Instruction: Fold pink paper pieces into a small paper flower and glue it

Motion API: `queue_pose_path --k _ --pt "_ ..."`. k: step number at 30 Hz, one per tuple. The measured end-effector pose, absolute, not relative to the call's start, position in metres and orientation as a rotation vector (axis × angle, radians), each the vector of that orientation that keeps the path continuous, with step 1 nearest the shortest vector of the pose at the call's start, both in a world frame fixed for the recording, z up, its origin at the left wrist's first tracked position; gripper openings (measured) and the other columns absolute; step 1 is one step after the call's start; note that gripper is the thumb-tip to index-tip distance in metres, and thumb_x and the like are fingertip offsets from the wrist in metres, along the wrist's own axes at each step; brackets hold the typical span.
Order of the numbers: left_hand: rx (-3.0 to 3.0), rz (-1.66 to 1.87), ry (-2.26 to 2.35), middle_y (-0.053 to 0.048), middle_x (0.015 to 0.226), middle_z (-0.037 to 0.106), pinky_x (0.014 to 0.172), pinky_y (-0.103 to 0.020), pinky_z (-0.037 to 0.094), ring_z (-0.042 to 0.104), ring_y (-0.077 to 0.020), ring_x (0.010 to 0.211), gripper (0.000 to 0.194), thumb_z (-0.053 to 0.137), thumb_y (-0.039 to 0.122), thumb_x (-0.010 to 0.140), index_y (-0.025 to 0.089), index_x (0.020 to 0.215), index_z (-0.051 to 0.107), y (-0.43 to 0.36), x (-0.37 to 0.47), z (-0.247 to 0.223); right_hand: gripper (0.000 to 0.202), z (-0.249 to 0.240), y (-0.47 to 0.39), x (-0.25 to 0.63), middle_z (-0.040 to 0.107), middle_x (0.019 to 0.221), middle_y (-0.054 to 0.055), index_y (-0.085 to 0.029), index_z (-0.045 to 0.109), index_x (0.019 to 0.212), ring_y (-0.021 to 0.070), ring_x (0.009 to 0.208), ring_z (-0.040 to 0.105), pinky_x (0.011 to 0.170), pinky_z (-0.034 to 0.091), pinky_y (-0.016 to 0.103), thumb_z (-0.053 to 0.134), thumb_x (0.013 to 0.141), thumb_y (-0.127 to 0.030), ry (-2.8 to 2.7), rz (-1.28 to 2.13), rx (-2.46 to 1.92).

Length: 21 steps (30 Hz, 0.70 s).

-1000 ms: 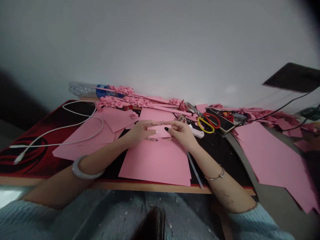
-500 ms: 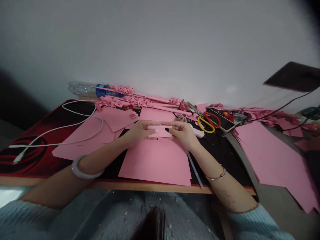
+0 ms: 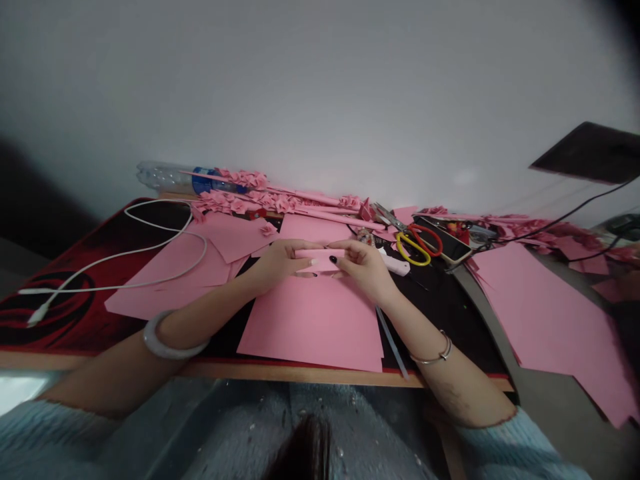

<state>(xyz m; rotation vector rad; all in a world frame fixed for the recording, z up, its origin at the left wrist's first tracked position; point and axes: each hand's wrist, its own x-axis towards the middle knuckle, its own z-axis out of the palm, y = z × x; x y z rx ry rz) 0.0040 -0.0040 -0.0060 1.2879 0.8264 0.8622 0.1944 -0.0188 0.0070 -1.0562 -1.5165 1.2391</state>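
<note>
Between my hands is a small piece of pink paper (image 3: 323, 261), folded or rolled into a narrow strip. My left hand (image 3: 285, 265) pinches its left end, thumb on the near face and fingers behind. At the right end, my right hand (image 3: 363, 265) grips it the same way, its dark-nailed thumb pressed on the paper. Under both hands lie large pink paper sheets (image 3: 310, 325) on the dark mat. A thin translucent stick (image 3: 393, 345) rests beside my right wrist.
Scissors (image 3: 413, 243) with red and yellow handles lie right of my hands, near a phone (image 3: 453, 248). Pink paper flowers (image 3: 250, 201) and a plastic bottle (image 3: 165, 177) line the wall. A white cable (image 3: 120, 248) loops at left. More pink sheets (image 3: 545, 313) lie at right.
Both hands keep their hold in nearly the same place. The pink strip looks slightly narrower, its lower edge curled or folded up a little more.
</note>
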Motion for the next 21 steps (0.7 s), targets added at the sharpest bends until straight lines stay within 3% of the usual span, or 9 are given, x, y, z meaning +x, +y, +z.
queue_pose_path --k 2,8,21 --pt "1.301 0.858 0.831 -0.007 0.112 0.061 0.072 -0.029 0.055 0.061 -0.0217 0.093 0.041 0.067 0.027 0.066 0.019 0.106 0.063 -0.0037 0.0043 -0.0063 0.029 0.0072 -0.0190 0.1930 0.054 0.073 -0.001 -0.019 0.065 0.096 0.0079 0.058 0.052 0.057 0.055 0.025 0.058 0.069 -0.015 -1.502 1.270 -1.039" --pt "1.325 0.831 0.825 -0.008 0.105 0.065 0.070 -0.028 0.055 0.062 -0.0223 0.092 0.043 0.066 0.029 0.066 0.018 0.108 0.062 -0.0032 0.0050 -0.0058 0.026 0.0080 -0.0190 0.1939 0.040 0.056 -0.006 -0.018 0.066 0.092 0.0053 0.049 0.045 0.056 0.055 0.024 0.061 0.067 -0.016 -1.464 1.263 -1.067" --pt "1.340 0.819 0.846 -0.008 0.103 0.065 0.072 -0.030 0.054 0.063 -0.0189 0.083 0.044 0.067 0.029 0.067 0.017 0.109 0.062 -0.0055 0.0041 -0.0014 0.027 0.0086 -0.0189 0.1955 0.046 0.059 -0.004 -0.019 0.066 0.094 0.0059 0.052 0.047 0.061 0.055 0.028 0.062 0.067 -0.018 -1.437 1.314 -1.082"
